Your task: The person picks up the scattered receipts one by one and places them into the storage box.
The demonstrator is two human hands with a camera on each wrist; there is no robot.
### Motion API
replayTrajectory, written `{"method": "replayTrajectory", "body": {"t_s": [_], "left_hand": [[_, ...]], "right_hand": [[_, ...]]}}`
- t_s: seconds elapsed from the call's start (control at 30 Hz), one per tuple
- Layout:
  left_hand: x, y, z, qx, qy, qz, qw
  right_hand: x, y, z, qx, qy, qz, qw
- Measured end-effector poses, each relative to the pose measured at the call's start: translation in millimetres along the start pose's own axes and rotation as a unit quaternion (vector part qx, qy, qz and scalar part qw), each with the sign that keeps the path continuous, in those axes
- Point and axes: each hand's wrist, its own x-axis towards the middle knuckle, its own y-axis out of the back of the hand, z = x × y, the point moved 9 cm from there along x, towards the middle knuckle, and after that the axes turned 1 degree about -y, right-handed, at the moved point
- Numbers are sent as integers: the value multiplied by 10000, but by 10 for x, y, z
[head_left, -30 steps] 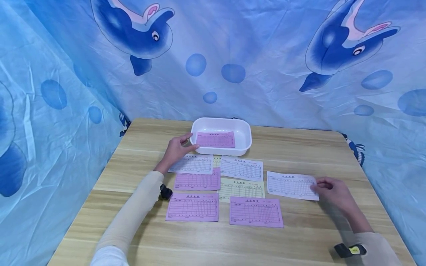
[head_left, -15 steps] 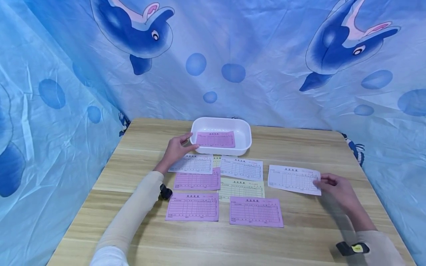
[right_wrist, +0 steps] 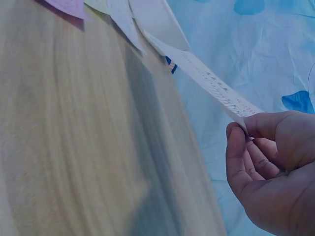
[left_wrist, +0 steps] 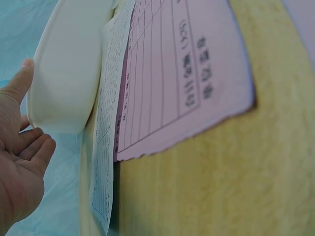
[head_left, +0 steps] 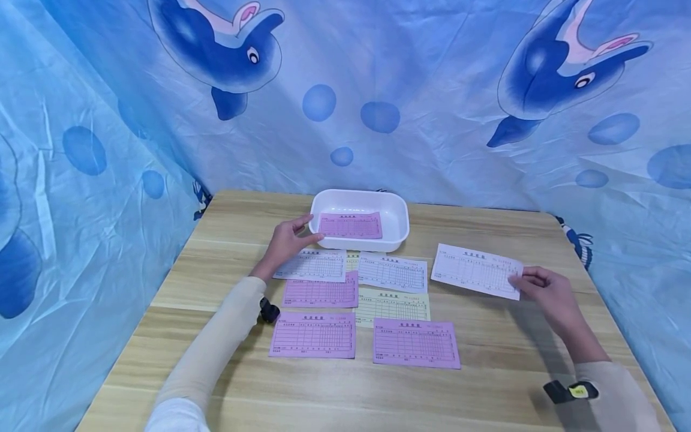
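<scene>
Slip pinched in the right hand, four o'clock from the tray, could snag if it sagged; the left hand gripped the tray's eight-o'clock corner.

Two white slips hide most of a yellow slip; their small print is unreadable. The top edge crops both dolphins.

The white rounded-rectangular plastic tray near the centre looks glossy; the white rectangular paper slip at right, matt.
</scene>
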Motion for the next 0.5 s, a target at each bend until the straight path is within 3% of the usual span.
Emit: {"method": "replayTrajectory", "body": {"t_s": [0.5], "left_hand": [[2,0,-9,37,80,-19,10000]], "right_hand": [[140,58,-471,220,357,335,9986]]}}
